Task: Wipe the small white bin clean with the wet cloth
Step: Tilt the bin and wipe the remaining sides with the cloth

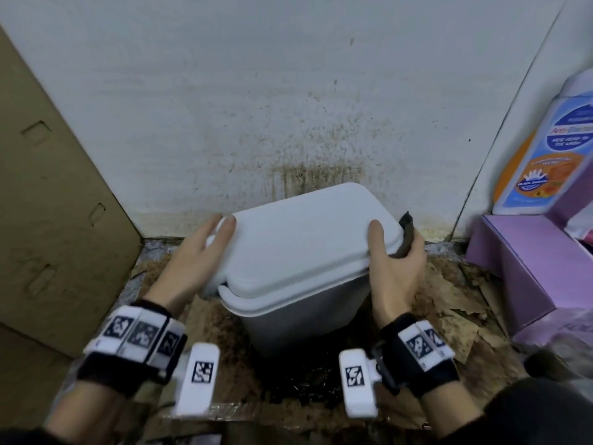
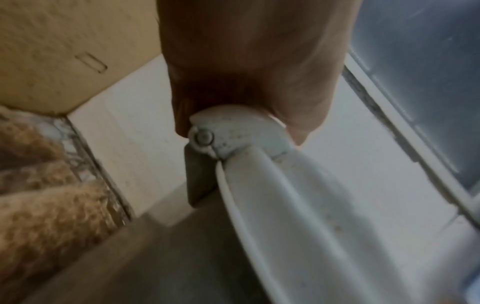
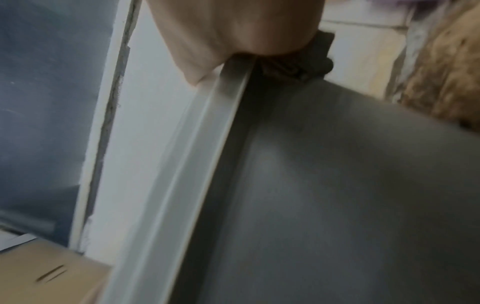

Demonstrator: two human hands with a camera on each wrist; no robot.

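I find the small white bin (image 1: pixel 298 268) on the floor against the back wall (image 1: pixel 256 91), between a cardboard box (image 1: pixel 48 194) and a purple box (image 1: pixel 519 268). My left hand (image 1: pixel 195 261) grips the lid's left edge, fingers curled at the hinge knob (image 2: pixel 207 135). My right hand (image 1: pixel 398 268) clamps the right edge, pinching the dark cloth (image 1: pixel 407 236) against it. Recommendation: brace left, wipe right with steady pressure.
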